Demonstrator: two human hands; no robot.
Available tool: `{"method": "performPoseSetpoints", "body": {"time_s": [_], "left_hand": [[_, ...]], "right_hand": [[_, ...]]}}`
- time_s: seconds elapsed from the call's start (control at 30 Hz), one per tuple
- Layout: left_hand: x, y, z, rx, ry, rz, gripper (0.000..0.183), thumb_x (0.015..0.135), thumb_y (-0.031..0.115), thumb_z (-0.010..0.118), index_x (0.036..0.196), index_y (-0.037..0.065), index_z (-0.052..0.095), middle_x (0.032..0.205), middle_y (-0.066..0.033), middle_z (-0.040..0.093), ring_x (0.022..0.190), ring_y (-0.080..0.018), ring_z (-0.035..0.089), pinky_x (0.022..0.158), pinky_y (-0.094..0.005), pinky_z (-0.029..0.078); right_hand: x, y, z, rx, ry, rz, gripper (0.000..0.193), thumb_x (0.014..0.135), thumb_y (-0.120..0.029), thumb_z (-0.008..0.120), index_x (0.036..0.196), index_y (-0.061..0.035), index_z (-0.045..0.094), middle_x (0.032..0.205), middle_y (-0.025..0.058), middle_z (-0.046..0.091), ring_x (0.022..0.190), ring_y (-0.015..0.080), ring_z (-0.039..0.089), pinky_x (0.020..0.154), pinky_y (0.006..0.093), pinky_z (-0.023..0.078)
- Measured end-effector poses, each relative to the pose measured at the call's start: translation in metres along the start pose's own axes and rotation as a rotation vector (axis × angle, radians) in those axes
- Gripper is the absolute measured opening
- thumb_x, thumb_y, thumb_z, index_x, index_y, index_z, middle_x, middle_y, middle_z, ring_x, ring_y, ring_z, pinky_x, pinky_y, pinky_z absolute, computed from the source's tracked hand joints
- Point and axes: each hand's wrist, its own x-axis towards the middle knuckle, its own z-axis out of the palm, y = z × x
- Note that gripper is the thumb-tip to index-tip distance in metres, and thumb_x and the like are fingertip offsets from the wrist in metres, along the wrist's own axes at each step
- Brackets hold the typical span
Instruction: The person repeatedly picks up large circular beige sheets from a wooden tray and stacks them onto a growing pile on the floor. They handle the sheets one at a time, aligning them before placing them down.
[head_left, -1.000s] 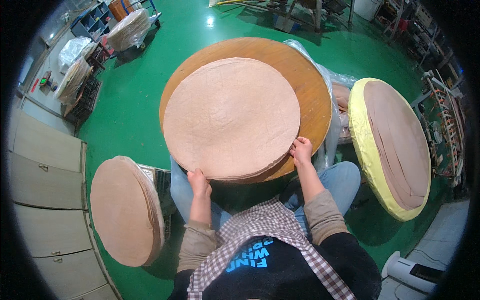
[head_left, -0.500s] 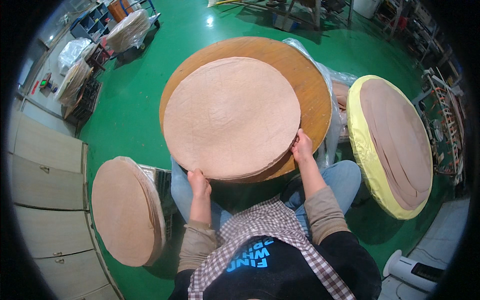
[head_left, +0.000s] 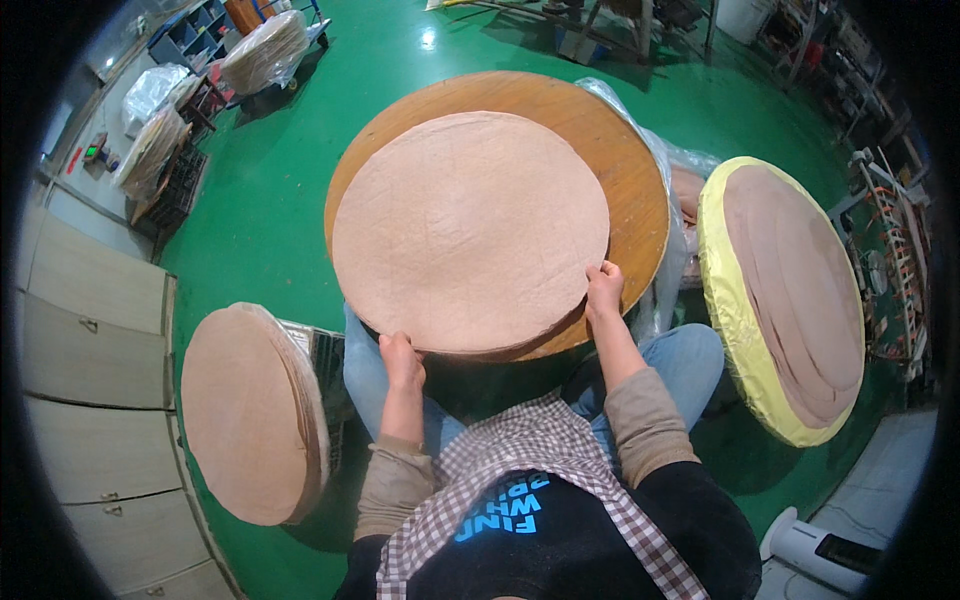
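A stack of large, thin, round tan sheets (head_left: 470, 225) lies on a round wooden tabletop (head_left: 640, 210) in front of me. The layers show along its near right rim. At the near left rim, my left hand (head_left: 402, 362) is closed on the edge, thumb on top and fingers partly hidden beneath. My right hand (head_left: 604, 290) pinches the right rim of the stack, its fingertips at the edge of the top sheet. How many sheets each hand grips cannot be seen.
To my left, another pile of round sheets (head_left: 245, 415) rests on a crate. On my right stands a yellow-covered round support (head_left: 715, 250) with overlapping brown sheets (head_left: 795, 290). Clear plastic (head_left: 655, 150) hangs at the table's right edge. Cabinets (head_left: 95, 350) line the left wall.
The whole view has shifted slightly. My right hand's fingers sit a little differently on the right rim, and less of the layered edge shows there. The left hand keeps its place on the stack.
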Motion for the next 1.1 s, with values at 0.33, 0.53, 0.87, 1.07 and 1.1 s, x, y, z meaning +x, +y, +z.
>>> {"method": "performPoseSetpoints", "body": {"time_s": [0.33, 0.53, 0.87, 1.07, 1.1], "left_hand": [[-0.004, -0.001, 0.004, -0.124, 0.057, 0.028, 0.027, 0.075, -0.006, 0.038, 0.102, 0.000, 0.041, 0.103, -0.0152, 0.053, 0.087, -0.0248, 0.059, 0.066, -0.0346, 0.053], [-0.057, -0.027, 0.024, -0.233, -0.004, -0.023, 0.029, 0.079, -0.005, 0.043, 0.106, 0.002, 0.042, 0.104, -0.0134, 0.054, 0.087, -0.0220, 0.059, 0.070, -0.0325, 0.052], [0.056, 0.001, -0.014, -0.015, 0.100, 0.120, 0.033, 0.081, 0.000, 0.042, 0.115, -0.002, 0.045, 0.110, -0.0152, 0.057, 0.101, -0.0233, 0.055, 0.085, -0.0351, 0.047], [0.068, -0.015, -0.010, 0.060, 0.029, 0.175, 0.038, 0.079, -0.003, 0.038, 0.117, -0.001, 0.045, 0.110, -0.0135, 0.056, 0.102, -0.0234, 0.054, 0.086, -0.0347, 0.045], [0.058, -0.016, -0.010, 0.039, -0.006, 0.155, 0.039, 0.080, -0.003, 0.038, 0.119, -0.001, 0.044, 0.112, -0.0121, 0.056, 0.103, -0.0226, 0.054, 0.088, -0.0346, 0.044]], "right_hand": [[-0.048, -0.029, 0.004, 0.221, -0.219, 0.267, 0.031, 0.085, -0.002, 0.051, 0.115, 0.0040, 0.048, 0.113, 0.0131, 0.055, 0.104, 0.0218, 0.053, 0.091, 0.0348, 0.043], [-0.071, -0.007, 0.006, 0.168, -0.207, 0.313, 0.029, 0.080, 0.001, 0.052, 0.108, 0.0082, 0.049, 0.104, 0.0127, 0.057, 0.096, 0.0236, 0.056, 0.084, 0.0378, 0.047], [0.005, -0.029, -0.049, -0.094, -0.203, 0.172, 0.030, 0.081, 0.000, 0.050, 0.110, 0.0072, 0.051, 0.108, 0.0168, 0.059, 0.095, 0.0291, 0.060, 0.083, 0.0404, 0.050], [0.018, -0.023, -0.046, -0.061, -0.030, 0.205, 0.025, 0.077, 0.002, 0.046, 0.100, 0.0074, 0.053, 0.099, 0.0148, 0.059, 0.088, 0.0263, 0.060, 0.078, 0.0390, 0.051], [0.022, -0.026, -0.049, -0.199, -0.026, 0.190, 0.023, 0.078, 0.001, 0.046, 0.100, 0.0077, 0.052, 0.100, 0.0158, 0.059, 0.090, 0.0274, 0.060, 0.078, 0.0402, 0.051]]}}
